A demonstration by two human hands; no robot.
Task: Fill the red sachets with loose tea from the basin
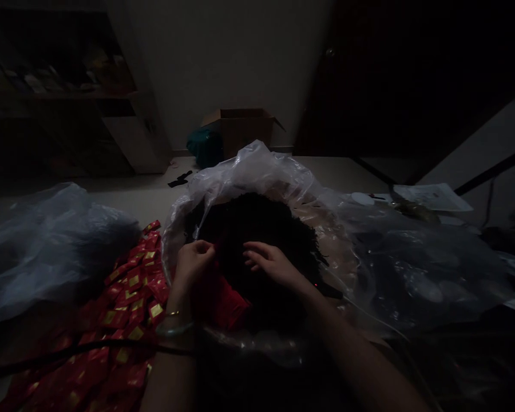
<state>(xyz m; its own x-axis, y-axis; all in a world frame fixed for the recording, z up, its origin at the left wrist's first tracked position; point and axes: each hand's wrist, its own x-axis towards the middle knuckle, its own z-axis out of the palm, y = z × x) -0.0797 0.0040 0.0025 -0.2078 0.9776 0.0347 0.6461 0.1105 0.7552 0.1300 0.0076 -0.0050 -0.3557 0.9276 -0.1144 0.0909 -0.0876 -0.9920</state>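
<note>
My left hand (195, 260) is closed in a pinch at the left of a plastic-lined tub, with something thin and dark red showing faintly at its fingertips, probably a packet. Facing it, my right hand (270, 263) hovers over a black, crumbly heap (257, 220), its fingers slightly bent and apart with nothing visible in them. Below the left hand lies a red bundle (227, 306), too dark to make out fully. Clear plastic sheeting (257, 157) rises around the heap. Many small red packets with gold labels (133, 283) are piled left of the tub.
A grey-white plastic bag (60, 240) bulges at the left, and another plastic bag (420, 269) at the right. Against the wall stand an open cardboard box (246, 134) and a teal bag (205, 146). A dark cord (90, 346) crosses the lower left. Lighting is very dim.
</note>
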